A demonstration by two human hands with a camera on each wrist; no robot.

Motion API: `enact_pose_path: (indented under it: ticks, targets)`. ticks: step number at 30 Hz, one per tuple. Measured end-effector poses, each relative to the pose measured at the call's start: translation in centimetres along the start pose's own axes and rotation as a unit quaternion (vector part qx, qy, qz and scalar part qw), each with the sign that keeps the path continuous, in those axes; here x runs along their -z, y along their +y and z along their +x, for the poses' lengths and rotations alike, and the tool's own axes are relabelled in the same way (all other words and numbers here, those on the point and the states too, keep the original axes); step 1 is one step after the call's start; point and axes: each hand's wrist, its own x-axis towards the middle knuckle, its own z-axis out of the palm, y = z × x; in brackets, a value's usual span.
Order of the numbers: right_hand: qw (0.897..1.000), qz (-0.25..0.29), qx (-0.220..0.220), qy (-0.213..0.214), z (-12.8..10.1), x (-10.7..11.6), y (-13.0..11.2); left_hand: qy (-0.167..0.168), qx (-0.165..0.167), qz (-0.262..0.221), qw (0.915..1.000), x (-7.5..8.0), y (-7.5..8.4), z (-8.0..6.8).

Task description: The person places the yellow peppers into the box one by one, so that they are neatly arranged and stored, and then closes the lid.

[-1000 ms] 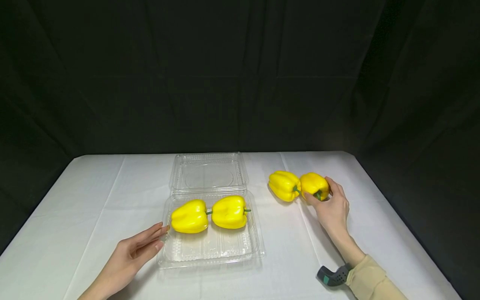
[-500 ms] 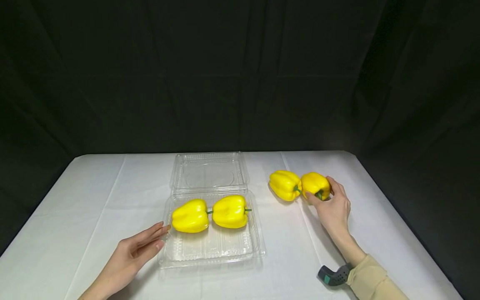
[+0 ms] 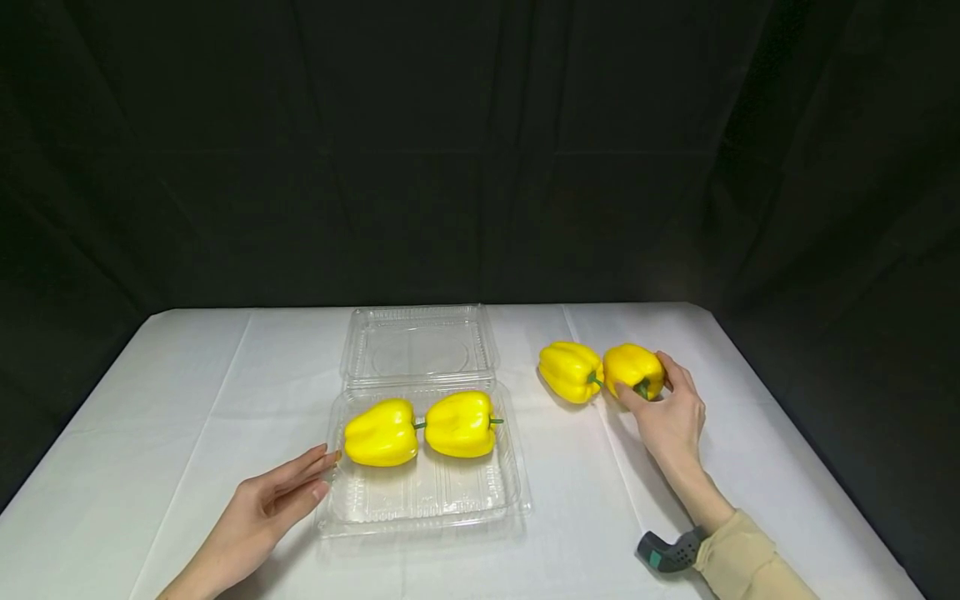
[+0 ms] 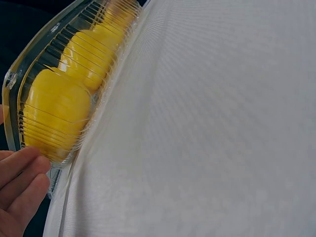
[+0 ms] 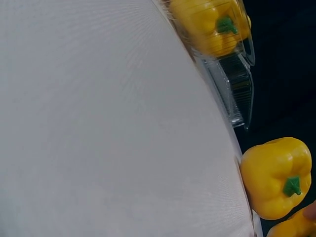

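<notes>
In the head view my right hand [image 3: 667, 417] grips a yellow bell pepper [image 3: 632, 368] between thumb and fingers on the right side of the table. Close on its left lies a second yellow bell pepper [image 3: 570, 372] with a green stem. Two more yellow bell peppers, a left one [image 3: 381, 433] and a right one [image 3: 460, 425], lie side by side in the base of a clear plastic clamshell container [image 3: 420, 504]. My left hand [image 3: 258, 512] touches the container's left edge with fairly straight fingers. The left wrist view shows these fingers [image 4: 22, 180] against the ribbed wall.
The container's lid [image 3: 418, 343] lies folded back flat toward the far table edge. A white cloth covers the table [image 3: 187, 400]. Dark curtains [image 3: 480, 150] hang behind and beside it. A dark device [image 3: 667, 552] is strapped at my right wrist.
My right hand has shifted slightly to the right with the gripped bell pepper, widening the gap to its neighbour a little. The left hand and container look unchanged.
</notes>
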Motion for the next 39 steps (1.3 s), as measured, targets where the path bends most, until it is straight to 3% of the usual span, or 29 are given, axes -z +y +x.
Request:
enact_pose_path:
  ticks: [10,20,39]
  targets:
    - [1.0,0.015,0.01,0.005,-0.1,0.5,-0.5,0.0,0.016,0.002,0.9999,0.0,0.1,0.0]
    - [1.0,0.025,0.014,0.012,-0.3,0.9,-1.4,0.002,-0.008,-0.002,1.0,0.0,-0.1,-0.1]
    - [0.997,0.058,0.04,0.015,-1.1,1.9,-3.4,0.0,0.012,0.0,0.9999,0.0,0.1,0.0]
